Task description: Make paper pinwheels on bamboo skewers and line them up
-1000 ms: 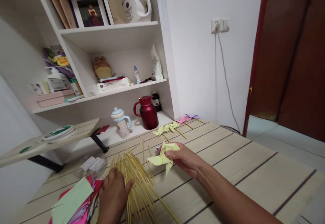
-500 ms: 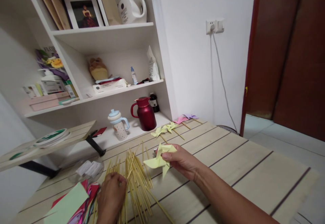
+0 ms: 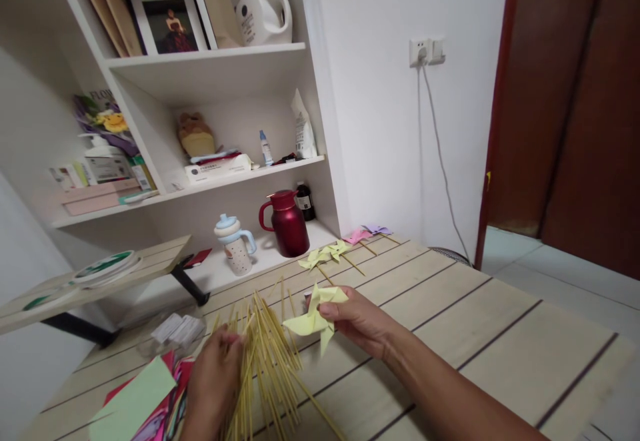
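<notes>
My right hand is closed on a pale yellow paper pinwheel, gripping it at its right side with the thumb on top. The pinwheel is held above the table with its folded blades facing me. At the lower left, my left hand is closed, thumb against fingers, on a thin wooden stick whose end pokes out past the fingertips. Beneath and beside that hand a loose pile of yellowish thin sticks fans out over the table. Part of the pile is hidden by the hand.
Finished pinwheels on sticks, yellow and pink, lie along the slatted table's far edge. Coloured paper sheets and a clear container are at left. A red jug and a tumbler stand behind.
My left hand has lifted and turned slightly, drawing a stick back from the pile toward me. The right hand and the pinwheel have hardly moved.
</notes>
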`<state>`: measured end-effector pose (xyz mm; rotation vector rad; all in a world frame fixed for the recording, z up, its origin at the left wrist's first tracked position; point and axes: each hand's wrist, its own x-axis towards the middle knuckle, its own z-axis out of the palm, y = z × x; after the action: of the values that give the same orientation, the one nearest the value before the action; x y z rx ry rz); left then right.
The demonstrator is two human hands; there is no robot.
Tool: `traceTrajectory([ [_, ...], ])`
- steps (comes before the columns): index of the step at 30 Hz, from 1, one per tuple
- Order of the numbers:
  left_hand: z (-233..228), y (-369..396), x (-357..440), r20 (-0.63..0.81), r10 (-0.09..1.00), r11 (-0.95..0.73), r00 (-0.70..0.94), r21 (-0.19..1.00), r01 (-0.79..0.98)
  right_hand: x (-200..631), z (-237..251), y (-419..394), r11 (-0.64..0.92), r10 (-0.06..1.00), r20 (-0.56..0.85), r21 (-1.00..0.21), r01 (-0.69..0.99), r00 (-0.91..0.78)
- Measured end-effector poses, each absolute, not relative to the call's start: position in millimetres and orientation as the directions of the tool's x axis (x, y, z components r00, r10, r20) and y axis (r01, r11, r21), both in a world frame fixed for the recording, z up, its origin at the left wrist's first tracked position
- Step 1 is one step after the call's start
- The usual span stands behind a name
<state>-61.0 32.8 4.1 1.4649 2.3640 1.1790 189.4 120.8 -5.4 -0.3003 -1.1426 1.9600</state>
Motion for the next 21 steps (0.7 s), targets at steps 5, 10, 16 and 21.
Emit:
traceTrajectory([
  [5, 21.3, 25.0, -36.4, 0.228, 0.846, 0.016, -0.482, 0.892, 0.451, 182.4, -4.8, 112.6, -0.244, 0.736, 0.173, -0.834, -0.495, -0.655],
  [10, 18.3, 21.2, -19.0, 0.185, 0.873, -0.086, -0.451, 0.969, 0.230, 179.3, -5.2, 109.0, -0.212, 0.752, 0.163, -0.858, -0.468, -0.639],
  [16, 10.3, 24.0, -24.7, 0.084, 0.927, -0.090, -0.364, 0.996, -0.002, 178.7, -6.2, 108.3, -0.215, 0.751, 0.137, -0.875, -0.434, -0.646],
  [21, -1.1, 26.6, -26.6, 0.017, 0.944, -0.069, -0.328, 0.987, -0.147, 177.5, -1.7, 103.8, -0.208, 0.717, 0.162, -0.879, -0.430, -0.678],
])
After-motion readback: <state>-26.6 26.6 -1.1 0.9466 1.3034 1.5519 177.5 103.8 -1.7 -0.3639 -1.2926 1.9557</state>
